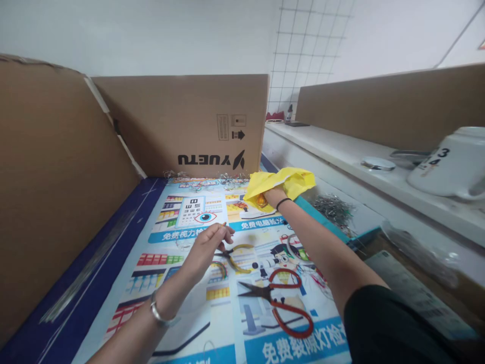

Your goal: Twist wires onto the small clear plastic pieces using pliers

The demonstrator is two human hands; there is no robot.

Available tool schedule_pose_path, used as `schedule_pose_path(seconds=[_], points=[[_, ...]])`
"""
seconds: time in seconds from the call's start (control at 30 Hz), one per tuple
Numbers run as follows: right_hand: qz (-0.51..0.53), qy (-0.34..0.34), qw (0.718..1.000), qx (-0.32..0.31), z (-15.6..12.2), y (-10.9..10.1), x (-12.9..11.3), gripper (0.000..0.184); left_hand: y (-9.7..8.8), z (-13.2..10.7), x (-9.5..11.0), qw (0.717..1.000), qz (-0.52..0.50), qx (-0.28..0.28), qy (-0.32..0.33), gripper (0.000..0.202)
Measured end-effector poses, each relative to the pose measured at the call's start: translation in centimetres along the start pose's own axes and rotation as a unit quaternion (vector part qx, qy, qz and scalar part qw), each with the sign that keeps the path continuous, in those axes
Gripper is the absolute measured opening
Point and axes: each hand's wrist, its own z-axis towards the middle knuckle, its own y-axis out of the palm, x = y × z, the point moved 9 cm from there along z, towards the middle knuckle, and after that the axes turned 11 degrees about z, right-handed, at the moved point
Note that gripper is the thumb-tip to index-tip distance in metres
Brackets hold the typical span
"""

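Note:
My left hand (206,247) hovers over the printed sheet with its thumb and fingers pressed together; whatever they hold, if anything, is too small to make out. Just beside it lie yellow-handled pliers (229,256). My right hand (276,196) reaches into a crumpled yellow bag (299,181), which hides its fingers. Something orange shows at the bag's near side. Red-handled scissors (269,293) rest nearer to me on the sheet, blades pointing left.
Cardboard panels (170,116) stand at the left and back. A bundle of thin wires (333,212) lies at the right, beside an open box (424,298) with clear plastic in it. A white mug (439,167) stands on the ledge (333,146). Thin strands (91,263) lie along the left.

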Motion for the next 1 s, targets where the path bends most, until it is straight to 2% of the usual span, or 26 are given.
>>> schedule_pose_path(seconds=[0.1, 0.2, 0.3, 0.37, 0.43, 0.53, 0.63, 0.77, 1.0], points=[[-0.004, 0.006, 1.000, -0.007, -0.8, -0.5, 0.1, 0.031, -1.6, -1.4, -0.5, 1.000, 0.015, 0.003, -0.018, 0.032], [0.001, -0.015, 1.000, -0.017, -2.5, -1.7, -0.3, 0.029, -3.9, -2.6, -1.3, 0.996, 0.046, 0.055, -0.046, 0.030], [0.003, -0.032, 0.999, -0.012, -6.0, -3.1, -1.7, 0.022, -5.7, -3.7, -2.1, 0.990, 0.061, 0.105, -0.067, 0.031], [0.005, -0.038, 0.999, -0.009, -9.4, -3.3, -3.2, 0.026, -6.5, -4.5, -2.6, 0.988, 0.057, 0.128, -0.068, 0.032], [0.018, -0.067, 0.997, -0.030, -13.5, -2.4, -5.4, 0.027, -7.0, -5.2, -3.5, 0.985, 0.041, 0.149, -0.079, 0.033], [0.080, -0.173, 0.977, -0.099, -19.5, 0.1, -9.8, 0.019, -7.0, -6.1, -5.1, 0.981, 0.003, 0.161, -0.107, 0.034], [0.092, -0.206, 0.968, -0.114, -23.1, 1.8, -12.2, 0.017, -5.8, -6.4, -6.1, 0.985, -0.044, 0.121, -0.117, 0.033], [0.083, -0.180, 0.975, -0.105, -24.0, 2.9, -12.9, 0.027, -4.2, -6.7, -6.8, 0.986, -0.087, 0.057, -0.128, 0.033], [0.091, -0.123, 0.983, -0.103, -24.0, 3.6, -12.2, 0.038, -5.0, -6.5, -8.0, 0.990, -0.049, 0.072, -0.110, 0.037]])
